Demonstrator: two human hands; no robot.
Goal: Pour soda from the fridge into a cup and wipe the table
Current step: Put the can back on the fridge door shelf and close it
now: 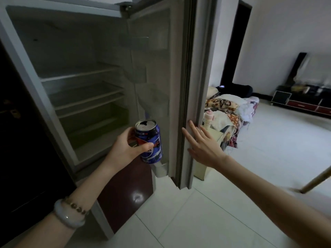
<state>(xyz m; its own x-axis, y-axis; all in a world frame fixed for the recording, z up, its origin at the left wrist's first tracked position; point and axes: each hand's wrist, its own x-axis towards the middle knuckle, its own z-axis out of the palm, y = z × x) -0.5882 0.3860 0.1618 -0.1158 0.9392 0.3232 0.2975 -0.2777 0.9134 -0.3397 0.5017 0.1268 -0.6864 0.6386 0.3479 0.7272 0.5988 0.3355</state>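
So the fridge (75, 83) stood wide open and took up most of the view, shelves bare as far as could be seen, and everything else is best placed off its door (180, 104). The door was swung out to the right of the cabinet, its free edge running top to bottom down the middle of the frame.

The right hand (204, 145) was laid flat against that edge low down, fingers spread, grip released and nothing held in it. It was clearly the nearer hand for the door, so the next move was probably a push leftward to shut it.

Just left of the door edge, in front of the lower door bin, the soda can (150, 142) was held in the left hand (127, 145), grip clenched round its middle. The can's long axis was close to upright, tipped a little, and the top looked already opened, so a spill was a risk if it got jolted.

The can sat right in the door's swing path and would need pulling back first. Open tiled floor (197, 221) was there below and right of the door. No cup or counter could be seen.
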